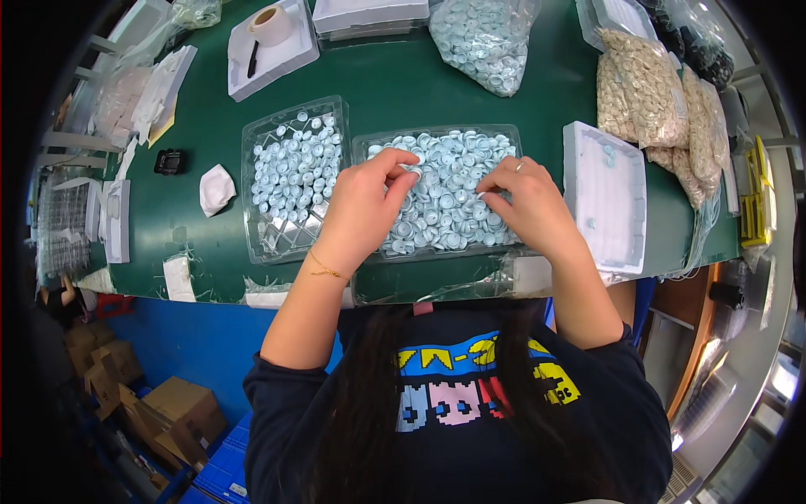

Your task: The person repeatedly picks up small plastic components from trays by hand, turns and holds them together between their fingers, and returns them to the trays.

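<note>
In front of me a clear plastic tray (514, 134) is filled with small round light-blue button-like pieces (449, 206). My left hand (367, 200) is over the tray's left side, thumb and index finger pinched around what looks like one pale-blue piece. Over the right side, my right hand (531, 200) has its fingers curled down among the pieces, thumb close to the index finger; whatever is between them is hidden. To the left stands a second clear tray (281, 242), with a looser spread of similar pieces (294, 172) and its lower part showing bare.
Right of the trays stands a white tray (606, 210) with a few blue pieces. Bags of beige pieces (642, 88) lie beyond it. A bag of blue pieces (487, 42) and a tape roll (270, 25) are at the back. A white cloth-like item (217, 190) and black box (170, 161) lie left.
</note>
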The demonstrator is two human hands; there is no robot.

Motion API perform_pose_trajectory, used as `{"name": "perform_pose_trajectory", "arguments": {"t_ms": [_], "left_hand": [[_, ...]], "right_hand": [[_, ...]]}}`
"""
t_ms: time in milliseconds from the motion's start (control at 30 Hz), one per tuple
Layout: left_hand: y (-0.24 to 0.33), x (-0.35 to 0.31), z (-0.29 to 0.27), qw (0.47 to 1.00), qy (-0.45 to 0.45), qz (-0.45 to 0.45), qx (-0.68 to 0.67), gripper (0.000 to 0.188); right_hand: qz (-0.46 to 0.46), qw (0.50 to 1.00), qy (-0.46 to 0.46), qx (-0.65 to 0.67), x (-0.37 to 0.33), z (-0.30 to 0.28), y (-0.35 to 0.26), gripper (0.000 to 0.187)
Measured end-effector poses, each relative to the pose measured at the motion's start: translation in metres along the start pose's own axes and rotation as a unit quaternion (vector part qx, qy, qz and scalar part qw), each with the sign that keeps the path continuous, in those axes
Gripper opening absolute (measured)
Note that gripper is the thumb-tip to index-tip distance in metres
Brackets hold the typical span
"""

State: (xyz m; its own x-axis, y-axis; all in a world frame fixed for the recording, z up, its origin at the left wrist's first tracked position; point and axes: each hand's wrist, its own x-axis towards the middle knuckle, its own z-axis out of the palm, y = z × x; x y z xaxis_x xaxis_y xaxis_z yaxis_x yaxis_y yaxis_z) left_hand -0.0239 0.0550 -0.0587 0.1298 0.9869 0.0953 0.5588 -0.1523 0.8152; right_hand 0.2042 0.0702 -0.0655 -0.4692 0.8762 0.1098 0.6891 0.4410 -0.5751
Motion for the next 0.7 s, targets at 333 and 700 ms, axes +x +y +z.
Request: {"name": "perform_pose_trajectory", "arguments": {"t_ms": [333,700], "left_hand": [[0.041,-0.026,-0.009,0.923,-0.028,-0.074,-0.375,0.019],[0.061,-0.047,-0.018,0.917,0.004,0.055,-0.394,0.021]], "right_hand": [[0.129,0.796,0.066,0.588,-0.002,-0.011,-0.035,0.01],[-0.003,0.751,0.03,0.66,-0.013,-0.017,-0.077,0.015]]}}
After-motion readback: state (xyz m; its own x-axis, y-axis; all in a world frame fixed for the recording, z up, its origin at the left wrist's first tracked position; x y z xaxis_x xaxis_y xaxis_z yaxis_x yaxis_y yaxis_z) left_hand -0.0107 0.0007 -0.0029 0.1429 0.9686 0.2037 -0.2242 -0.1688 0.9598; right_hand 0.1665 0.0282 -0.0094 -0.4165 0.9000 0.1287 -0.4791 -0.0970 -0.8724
